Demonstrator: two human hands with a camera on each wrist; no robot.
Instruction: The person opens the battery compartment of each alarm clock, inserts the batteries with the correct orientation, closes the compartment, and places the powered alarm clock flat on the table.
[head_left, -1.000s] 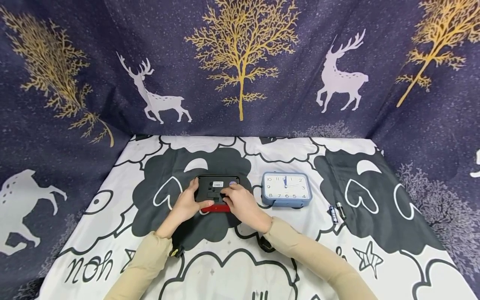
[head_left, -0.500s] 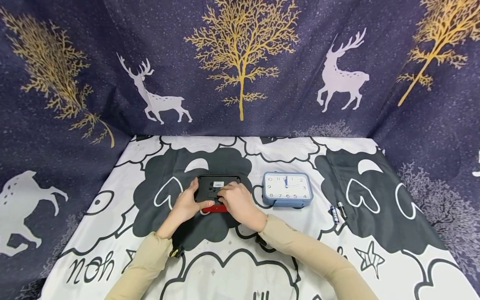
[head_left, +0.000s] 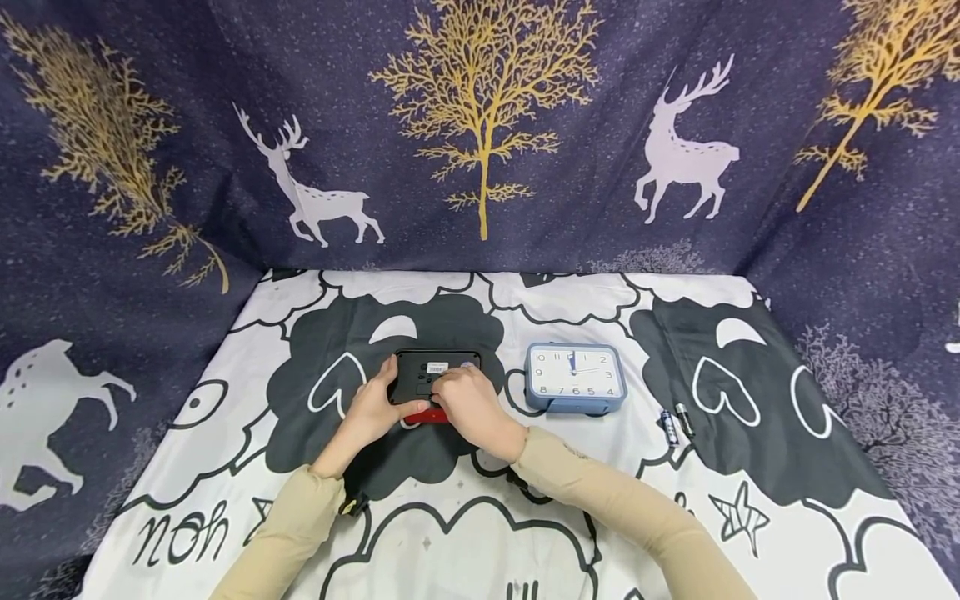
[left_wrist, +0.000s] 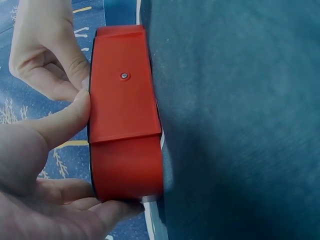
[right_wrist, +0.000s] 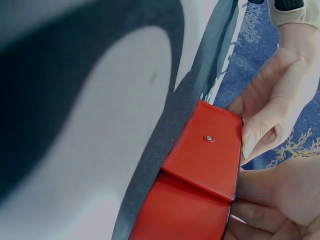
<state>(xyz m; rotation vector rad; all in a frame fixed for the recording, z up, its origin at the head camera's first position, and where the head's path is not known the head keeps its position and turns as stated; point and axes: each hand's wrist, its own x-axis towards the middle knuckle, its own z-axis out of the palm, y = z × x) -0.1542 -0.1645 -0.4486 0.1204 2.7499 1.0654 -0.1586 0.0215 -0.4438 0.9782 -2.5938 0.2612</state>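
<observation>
A red alarm clock (head_left: pixel 408 377) lies face down on the cloth, its black back up, with a white barcode label (head_left: pixel 437 367) on it. My left hand (head_left: pixel 372 406) grips the clock's left end, thumb on the near edge and fingers round the side. My right hand (head_left: pixel 472 407) is over the right half of the back, fingers bent down at the battery compartment area. Whatever lies under those fingertips is hidden. In the left wrist view the clock's red side (left_wrist: pixel 124 105) with a screw faces the camera. The right wrist view shows the same red side (right_wrist: pixel 205 150).
A blue alarm clock (head_left: pixel 574 379) stands right of the red one, dial showing. Two batteries, one blue-and-silver (head_left: pixel 669 427) and one dark green (head_left: pixel 683 420), lie farther right. A patterned cloth (head_left: pixel 450 542) covers the table; a dark curtain (head_left: pixel 555 225) hangs behind.
My right hand has shifted slightly left across the clock's back, its fingers now over the spot where a dark recess showed earlier. The left hand and the clock stay in place.
</observation>
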